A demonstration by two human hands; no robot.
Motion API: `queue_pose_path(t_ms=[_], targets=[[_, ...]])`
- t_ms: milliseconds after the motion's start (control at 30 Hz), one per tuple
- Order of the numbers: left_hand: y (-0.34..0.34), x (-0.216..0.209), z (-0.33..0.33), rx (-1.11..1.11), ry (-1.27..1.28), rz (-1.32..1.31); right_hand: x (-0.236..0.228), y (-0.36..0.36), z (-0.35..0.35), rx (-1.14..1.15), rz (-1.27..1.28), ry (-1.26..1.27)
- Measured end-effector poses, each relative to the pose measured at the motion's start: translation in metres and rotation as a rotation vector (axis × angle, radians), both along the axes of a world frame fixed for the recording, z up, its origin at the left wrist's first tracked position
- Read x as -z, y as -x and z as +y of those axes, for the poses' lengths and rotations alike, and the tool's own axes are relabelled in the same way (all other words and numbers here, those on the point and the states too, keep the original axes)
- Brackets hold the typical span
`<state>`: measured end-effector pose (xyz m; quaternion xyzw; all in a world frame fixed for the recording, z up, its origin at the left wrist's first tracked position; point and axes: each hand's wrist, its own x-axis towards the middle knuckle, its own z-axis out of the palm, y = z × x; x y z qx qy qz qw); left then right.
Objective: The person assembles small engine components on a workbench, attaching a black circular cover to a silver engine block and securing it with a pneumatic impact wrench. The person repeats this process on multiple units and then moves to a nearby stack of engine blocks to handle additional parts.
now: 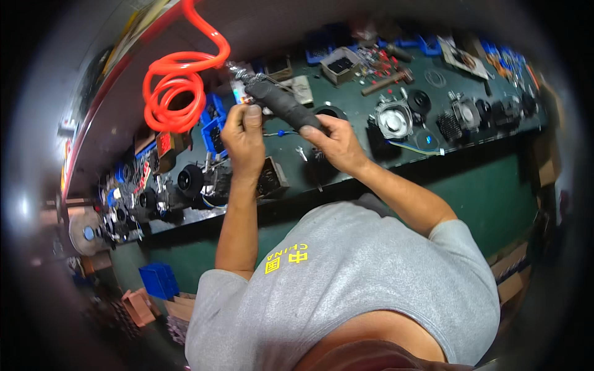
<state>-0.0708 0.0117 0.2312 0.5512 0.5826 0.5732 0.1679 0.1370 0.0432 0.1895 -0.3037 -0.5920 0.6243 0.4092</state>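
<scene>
A dark cylindrical air tool, likely an air screwdriver, slants above the workbench in front of me. My right hand is closed around its lower right end, which the fingers partly hide. From the tool's upper left end, a metal fitting leads toward a red coiled air hose. My left hand is raised just left of the tool, thumb up and fingers curled in. Whatever it pinches is too small or hidden to make out.
Several small engine-like assemblies with black wheels line the green workbench. Behind them are a parts box, a hammer and loose small parts. Blue bins stand at left; a blue crate sits below the bench.
</scene>
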Motion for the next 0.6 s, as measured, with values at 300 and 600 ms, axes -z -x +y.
queue_pose_path(t_ms=[300,600], targets=[[-0.024,-0.025,0.007,0.403,0.125,-0.769,-0.012,-0.031,0.030,0.086,0.095,-0.356],[-0.097,-0.036,0.070,0.517,-0.119,-0.677,-0.002,-0.046,0.083,0.247,0.237,-0.515]])
